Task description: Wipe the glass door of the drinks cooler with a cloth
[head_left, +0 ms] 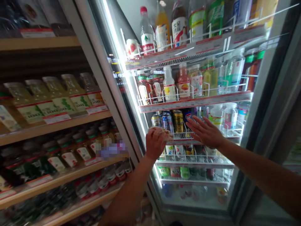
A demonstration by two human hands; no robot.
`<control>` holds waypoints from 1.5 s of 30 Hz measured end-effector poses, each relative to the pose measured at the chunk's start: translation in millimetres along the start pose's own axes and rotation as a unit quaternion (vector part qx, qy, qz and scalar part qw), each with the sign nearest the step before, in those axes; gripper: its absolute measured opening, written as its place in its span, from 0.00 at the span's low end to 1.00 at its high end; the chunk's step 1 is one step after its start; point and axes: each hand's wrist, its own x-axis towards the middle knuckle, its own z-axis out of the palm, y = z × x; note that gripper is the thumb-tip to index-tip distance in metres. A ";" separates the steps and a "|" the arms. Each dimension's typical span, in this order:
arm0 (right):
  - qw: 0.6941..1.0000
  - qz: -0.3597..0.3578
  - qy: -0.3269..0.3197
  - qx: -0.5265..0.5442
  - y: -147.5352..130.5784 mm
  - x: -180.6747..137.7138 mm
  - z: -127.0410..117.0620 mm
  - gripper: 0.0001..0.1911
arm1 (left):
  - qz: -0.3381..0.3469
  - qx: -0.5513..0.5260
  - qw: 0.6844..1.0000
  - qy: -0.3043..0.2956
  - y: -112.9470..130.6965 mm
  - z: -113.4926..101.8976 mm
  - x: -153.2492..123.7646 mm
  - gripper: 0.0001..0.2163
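Pale crumpled bundle (167, 134) clasped in left hand (155, 143); right hand (208, 134) outstretched, splayed wide.

left hand (155, 142): raised, fingers curled | right hand (207, 132): raised, fingers extended, pointing leftward

A glass-fronted fridge (202, 216) stands upright, bounded by a grey frame (92, 40). A white light strip (121, 58) runs down its left side, brightening the pale inner wall (134, 9) and tiers of white wire racks (197, 160). Red-edged price strips (195, 102) line the upper tiers. Just left of the frame, wooden shelves (58, 42) rise in several levels, much dimmer, with labels (57, 117) along their front edges. The far right is dark and blurred.
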 end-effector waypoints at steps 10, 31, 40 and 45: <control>1.000 -0.005 0.001 -0.005 0.0 -1.3 1.1 0.36 | -0.020 0.039 0.997 0.069 -29.2 -13.5 74.2 0.14; 0.999 0.008 -0.005 0.033 0.2 -1.7 0.3 0.37 | 0.108 0.040 0.993 -0.033 -33.2 -10.3 57.3 0.22; 1.000 0.005 0.010 0.020 -0.5 -0.9 0.5 0.37 | 0.163 0.010 0.984 -0.065 -24.5 -1.1 44.1 0.23; 1.000 0.003 0.011 0.027 -0.8 -1.7 1.5 0.37 | 0.057 0.051 0.997 0.002 -45.3 -7.1 81.9 0.28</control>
